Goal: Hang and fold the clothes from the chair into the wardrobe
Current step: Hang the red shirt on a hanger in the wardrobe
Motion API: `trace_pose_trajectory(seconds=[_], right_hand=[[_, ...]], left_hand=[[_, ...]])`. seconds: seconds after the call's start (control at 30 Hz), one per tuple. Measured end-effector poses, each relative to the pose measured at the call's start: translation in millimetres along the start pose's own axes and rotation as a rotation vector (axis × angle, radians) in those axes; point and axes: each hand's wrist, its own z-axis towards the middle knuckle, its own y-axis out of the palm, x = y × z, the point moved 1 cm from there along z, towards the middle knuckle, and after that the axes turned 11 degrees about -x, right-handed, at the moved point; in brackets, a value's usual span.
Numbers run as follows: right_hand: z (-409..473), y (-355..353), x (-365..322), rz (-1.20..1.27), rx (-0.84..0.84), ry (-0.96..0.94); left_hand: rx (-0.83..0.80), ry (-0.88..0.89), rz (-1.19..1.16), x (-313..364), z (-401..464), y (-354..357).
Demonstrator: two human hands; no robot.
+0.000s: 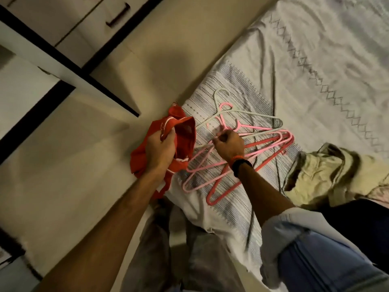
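My left hand (160,149) grips a bunched red garment (183,131) with white trim, held over the bed's edge. My right hand (228,144) pinches a light pink hanger (202,165) near its neck, in a pile of several hangers lying on the bed. The pile holds darker pink hangers (263,157) and a pale grey-white hanger (248,112) at the far side. The wardrobe (69,66) stands to the left with a white door edged in black and a drawer with a dark handle (117,15).
The bed (315,70) has a white patterned sheet and fills the right side. A crumpled beige garment (320,175) lies on it at right. A dark garment (357,218) and blue striped cloth (315,260) are near my right elbow. Beige tiled floor (84,165) lies between bed and wardrobe.
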Motion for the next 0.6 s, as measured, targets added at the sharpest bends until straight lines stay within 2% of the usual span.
trace_pose_trajectory(seconds=[0.1,0.27,0.4,0.6], right_hand=[[28,11,-23,0.244,-0.010,0.057],[71,38,-29,0.483,0.005,0.150],[70,39,-31,0.672,-0.003,0.168],[44,16,-42,0.555,0.123,0.045]], left_hand=[[-0.004,-0.013,-0.078,-7,13,-5],[-0.015,-0.050,-0.098,-12,21,-9],[-0.027,-0.092,-0.112,-11,24,-13],[0.006,-0.130,-0.113,-7,17,-24]])
